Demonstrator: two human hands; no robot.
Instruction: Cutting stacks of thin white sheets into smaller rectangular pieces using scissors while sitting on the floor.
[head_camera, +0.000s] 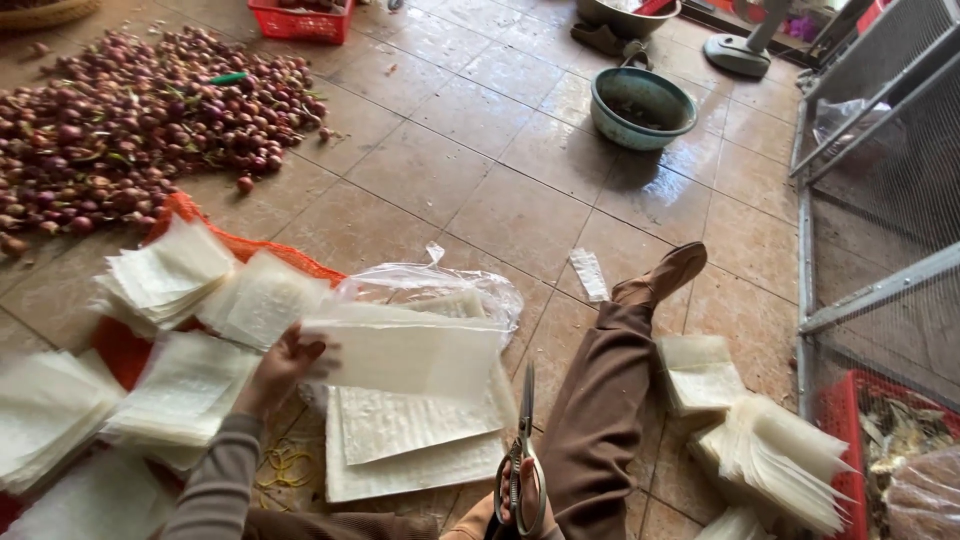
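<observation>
1. Head view, L hand (283, 365): fingers closed on the left edge of a translucent rice paper sheet (410, 355), held flat above the sheet stack (410, 440), approx. centre frame.
2. Head view, R hand (520, 500): at 6 o'clock, fingers through the handles of the scissors (522, 450); grip clamped, blades together as far as visible, tips pointing to 12 o'clock, just beside the sheet's right edge.
3. Cut piles (165, 275) lie at 9 o'clock on an orange mesh sack (185, 215); more trimmed pieces (770, 450) at 4 o'clock, beside the outstretched leg (610, 390).
4. Clear plastic bag (430, 285) sits just behind the held sheet.
5. Shallot heap (130, 120) at 10 o'clock; green basin (642, 105) at 1 o'clock; both well apart from the work.
6. Technique (judgement): keep sheet taut and level w/ L hand, open blades fully, enter square to the edge, feed in one straight pass; sheet looks brittle, so avoid twisting.
</observation>
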